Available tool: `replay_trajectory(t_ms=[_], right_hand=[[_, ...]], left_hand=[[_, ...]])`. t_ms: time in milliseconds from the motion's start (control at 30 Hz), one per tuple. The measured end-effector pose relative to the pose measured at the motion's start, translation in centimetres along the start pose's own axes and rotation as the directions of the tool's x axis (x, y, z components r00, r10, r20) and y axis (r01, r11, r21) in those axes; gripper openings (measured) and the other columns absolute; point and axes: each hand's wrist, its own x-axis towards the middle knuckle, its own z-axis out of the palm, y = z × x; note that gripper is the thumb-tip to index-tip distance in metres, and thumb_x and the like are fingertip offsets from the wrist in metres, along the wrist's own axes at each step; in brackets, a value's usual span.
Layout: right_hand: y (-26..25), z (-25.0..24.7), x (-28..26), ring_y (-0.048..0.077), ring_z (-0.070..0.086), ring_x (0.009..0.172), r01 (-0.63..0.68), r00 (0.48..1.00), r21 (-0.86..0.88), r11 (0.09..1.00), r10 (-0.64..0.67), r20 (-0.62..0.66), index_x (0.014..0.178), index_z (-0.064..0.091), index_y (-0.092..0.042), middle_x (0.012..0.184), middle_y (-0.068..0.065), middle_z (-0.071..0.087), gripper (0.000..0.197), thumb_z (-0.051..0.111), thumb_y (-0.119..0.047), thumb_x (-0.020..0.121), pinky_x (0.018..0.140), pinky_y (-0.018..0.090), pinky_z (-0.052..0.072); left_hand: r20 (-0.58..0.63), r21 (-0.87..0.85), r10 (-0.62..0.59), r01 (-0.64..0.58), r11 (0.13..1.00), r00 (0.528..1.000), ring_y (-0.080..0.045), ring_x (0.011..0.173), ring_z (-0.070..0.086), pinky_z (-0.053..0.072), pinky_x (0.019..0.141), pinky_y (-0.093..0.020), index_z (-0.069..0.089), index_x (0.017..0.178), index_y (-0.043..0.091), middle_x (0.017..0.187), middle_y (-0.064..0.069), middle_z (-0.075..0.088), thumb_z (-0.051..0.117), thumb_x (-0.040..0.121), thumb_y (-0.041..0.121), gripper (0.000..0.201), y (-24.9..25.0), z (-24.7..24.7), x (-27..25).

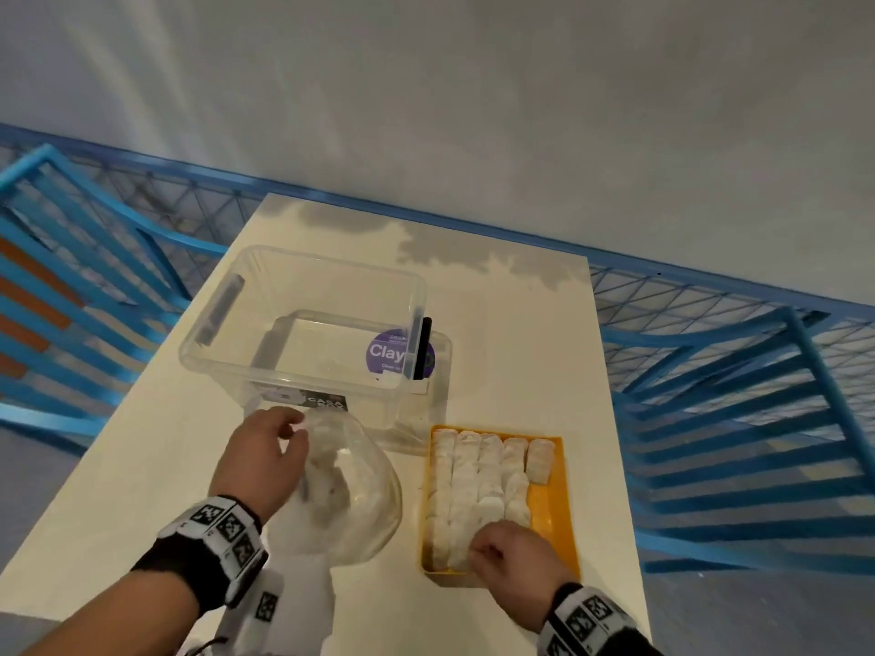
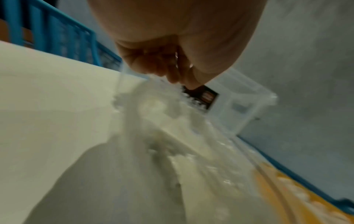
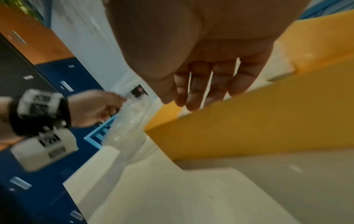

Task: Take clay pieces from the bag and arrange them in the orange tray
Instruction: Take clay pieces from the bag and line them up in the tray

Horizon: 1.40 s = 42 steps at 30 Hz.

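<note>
2 hands work at the near edge of a cream table [image 1: 521,324]. At 5 o'clock the right hand [image 1: 513,551] hangs over the near end of the orange tray [image 1: 566,527]; in the right wrist view its fingers [image 3: 195,94] reach loosely down past the tray's near wall, and whether they hold a piece cannot be told. The tray is packed with pale clay pieces [image 1: 473,485] in 5 columns; the 4 left ones run almost its whole length, while the rightmost holds only a short stack at the far end, leaving bare orange floor near 4 o'clock. At 7 o'clock the left hand [image 1: 265,459] pinches the top of a clear plastic bag [image 1: 360,499], thumb and fingers closed on the film; more whitish clay shows through it. The bag lies just left of the tray. Farther off, toward 12 o'clock, stands a clear plastic box [image 1: 303,324] with a purple "Clay" sticker [image 1: 386,351]. Beyond the table runs blue railing [image 1: 710,352].
</note>
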Motion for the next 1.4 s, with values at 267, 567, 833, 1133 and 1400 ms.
replay_trajectory(t_ms=[267,567,833,1133,1400], right_hand=[[-12.1,0.5,6.2,0.013,0.054,0.116,0.133,0.985,0.175,0.975,-0.110,-0.136,0.142,0.038,-0.026,0.138,-0.007,0.040,0.063,0.061,-0.048,0.088,0.100,0.023,0.043],[-15.0,0.9,9.6,0.027,0.057,0.115,-0.057,0.995,0.126,0.990,0.067,-0.078,0.136,0.041,-0.017,0.126,0.008,0.057,0.043,0.048,-0.015,0.094,0.093,0.028,0.044],[-15.9,0.2,8.9,0.031,0.055,0.115,-0.069,0.988,0.104,0.992,0.082,-0.129,0.135,0.040,-0.022,0.131,0.007,0.043,0.047,0.044,-0.009,0.090,0.096,0.036,0.047],[-16.2,-0.2,8.9,0.030,0.053,0.120,-0.112,0.992,0.111,0.987,0.117,-0.046,0.135,0.044,-0.017,0.135,0.010,0.048,0.046,0.046,-0.015,0.089,0.098,0.032,0.045],[-15.4,1.9,7.3,0.033,0.056,0.110,0.005,0.996,-0.051,0.999,-0.001,0.090,0.128,0.048,-0.017,0.123,0.012,0.052,0.039,0.049,-0.014,0.090,0.087,0.035,0.045]], left_hand=[[0.309,0.109,-0.374,0.358,0.927,0.874,-0.029,0.101,0.063,0.049,0.082,-0.034,0.051,0.116,0.026,0.110,-0.005,0.061,0.071,0.078,0.055,0.052,-4.8,0.3,-0.3],[0.433,-0.580,-0.446,0.621,0.527,0.783,-0.034,0.074,0.067,0.055,0.060,-0.039,0.057,0.106,0.006,0.087,-0.017,0.073,0.049,0.087,0.015,0.022,-5.5,-0.7,-0.8],[0.103,-0.113,-0.334,0.345,0.932,0.937,-0.024,0.103,0.052,0.046,0.089,-0.037,0.040,0.134,0.014,0.119,-0.008,0.051,0.066,0.084,0.020,0.057,-5.4,-1.7,-2.4],[0.410,0.209,0.037,-0.133,0.969,0.911,-0.019,0.111,0.059,0.045,0.096,-0.029,0.064,0.111,0.024,0.118,-0.001,0.064,0.056,0.087,0.016,0.026,-2.9,0.6,-2.1],[0.532,0.474,-0.194,-0.100,0.875,0.824,-0.020,0.097,0.060,0.047,0.091,-0.030,0.058,0.106,0.019,0.117,-0.007,0.065,0.050,0.090,0.025,0.019,-2.9,4.2,-1.4]])
